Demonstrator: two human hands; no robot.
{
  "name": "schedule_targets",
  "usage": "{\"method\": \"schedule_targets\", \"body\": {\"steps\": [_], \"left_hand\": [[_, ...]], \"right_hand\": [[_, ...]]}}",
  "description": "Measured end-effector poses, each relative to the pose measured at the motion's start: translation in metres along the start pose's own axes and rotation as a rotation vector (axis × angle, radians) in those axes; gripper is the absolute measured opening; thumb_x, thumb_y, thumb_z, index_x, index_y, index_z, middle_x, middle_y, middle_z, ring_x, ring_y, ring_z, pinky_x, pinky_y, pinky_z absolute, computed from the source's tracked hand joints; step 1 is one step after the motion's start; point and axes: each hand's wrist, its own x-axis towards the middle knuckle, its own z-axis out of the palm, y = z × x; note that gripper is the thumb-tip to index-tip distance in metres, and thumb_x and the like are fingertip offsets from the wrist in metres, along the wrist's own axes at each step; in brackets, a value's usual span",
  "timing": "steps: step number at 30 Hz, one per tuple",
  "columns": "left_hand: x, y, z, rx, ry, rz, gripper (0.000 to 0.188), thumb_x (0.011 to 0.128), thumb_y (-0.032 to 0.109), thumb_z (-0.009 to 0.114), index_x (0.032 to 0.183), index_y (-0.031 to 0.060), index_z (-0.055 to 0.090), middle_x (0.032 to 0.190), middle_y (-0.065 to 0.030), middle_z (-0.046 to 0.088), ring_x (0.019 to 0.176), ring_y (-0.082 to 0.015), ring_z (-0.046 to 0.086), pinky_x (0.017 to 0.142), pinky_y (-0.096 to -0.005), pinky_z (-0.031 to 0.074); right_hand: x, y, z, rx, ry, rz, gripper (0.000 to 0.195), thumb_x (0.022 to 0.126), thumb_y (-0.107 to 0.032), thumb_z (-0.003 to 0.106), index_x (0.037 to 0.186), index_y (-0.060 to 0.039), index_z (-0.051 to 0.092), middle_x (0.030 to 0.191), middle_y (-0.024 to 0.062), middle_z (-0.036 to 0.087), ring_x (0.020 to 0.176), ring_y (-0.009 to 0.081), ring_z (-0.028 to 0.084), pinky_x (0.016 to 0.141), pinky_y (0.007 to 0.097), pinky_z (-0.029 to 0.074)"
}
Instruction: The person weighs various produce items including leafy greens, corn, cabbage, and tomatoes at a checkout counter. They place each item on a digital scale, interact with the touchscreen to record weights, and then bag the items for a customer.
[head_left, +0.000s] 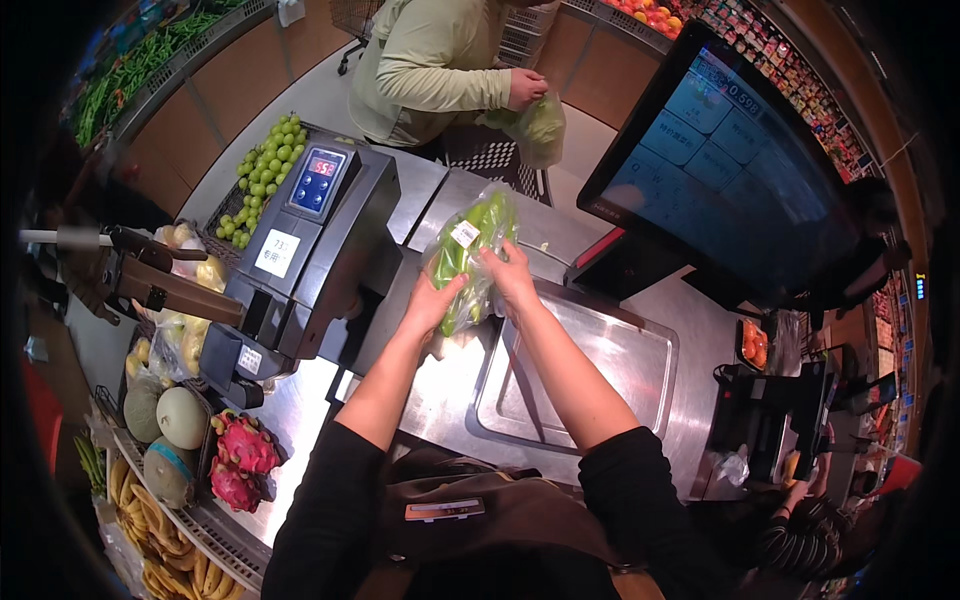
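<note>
Both of my hands hold a clear plastic bag of long green vegetables (487, 217) above the steel counter. A white label with printing is stuck on the bag. My left hand (435, 300) grips its lower left side, thumb on top. On the right side, my right hand (510, 277) holds the film with its thumb and fingers. Right of the bag lies the steel weighing plate (607, 367) of a scale, its near left part below my right forearm. A bag-sealing or label machine (307, 247) with a lit red display stands to the left.
Across the counter (442, 202), a person (427, 75) holds another produce bag (541, 127) over a basket (495, 161). A touch screen (720, 165) stands at right. Green grapes (270, 172), dragon fruit (244, 454), melons (181, 418) and bananas (157, 525) lie at left. Another person's hands (795, 495) show at far right.
</note>
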Motion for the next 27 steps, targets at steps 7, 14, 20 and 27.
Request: {"method": "schedule_targets", "body": {"steps": [7, 14, 20, 27], "left_hand": [[-0.004, -0.034, -0.029, 0.701, 0.195, 0.287, 0.079, 0.083, 0.024, 0.064, 0.143, 0.0011, 0.018, 0.138, -0.0278, 0.028, 0.127, -0.0373, 0.034, 0.103, -0.0408, 0.032], [-0.006, 0.0, -0.025, 0.184, 0.295, 0.155, 0.089, 0.084, 0.036, 0.064, 0.145, 0.0053, 0.008, 0.142, -0.0255, 0.022, 0.132, -0.0345, 0.027, 0.107, -0.0437, 0.026], [0.077, 0.016, -0.016, 0.005, 0.216, 0.18, 0.108, 0.077, 0.043, 0.071, 0.145, 0.0035, -0.003, 0.148, -0.0264, 0.009, 0.134, -0.0345, 0.027, 0.107, -0.0392, 0.028], [0.124, 0.034, 0.016, -0.749, -0.046, -0.136, 0.097, 0.079, 0.076, 0.036, 0.145, 0.0263, -0.015, 0.153, -0.0112, -0.005, 0.13, -0.0445, 0.029, 0.105, -0.0468, 0.031]], "right_hand": [[0.013, 0.013, 0.004, -0.104, 0.124, -0.101, 0.074, 0.08, -0.027, 0.067, 0.14, -0.0044, 0.03, 0.138, 0.0217, 0.035, 0.128, 0.0313, 0.035, 0.103, 0.0375, 0.031], [0.06, -0.074, 0.002, -0.152, 0.394, -0.52, 0.097, 0.07, -0.037, 0.077, 0.142, -0.0039, 0.021, 0.14, 0.0225, 0.027, 0.13, 0.0348, 0.029, 0.108, 0.0396, 0.025], [0.126, -0.131, 0.016, -0.039, 0.154, -0.656, 0.093, 0.07, -0.04, 0.077, 0.141, -0.0067, 0.027, 0.142, 0.0185, 0.029, 0.132, 0.0312, 0.03, 0.107, 0.0376, 0.027], [0.132, -0.143, 0.01, 0.127, 0.052, -0.689, 0.028, 0.095, -0.027, 0.051, 0.089, -0.0013, 0.06, 0.082, 0.0003, 0.059, 0.078, 0.0082, 0.048, 0.076, 0.0235, 0.039]]}}
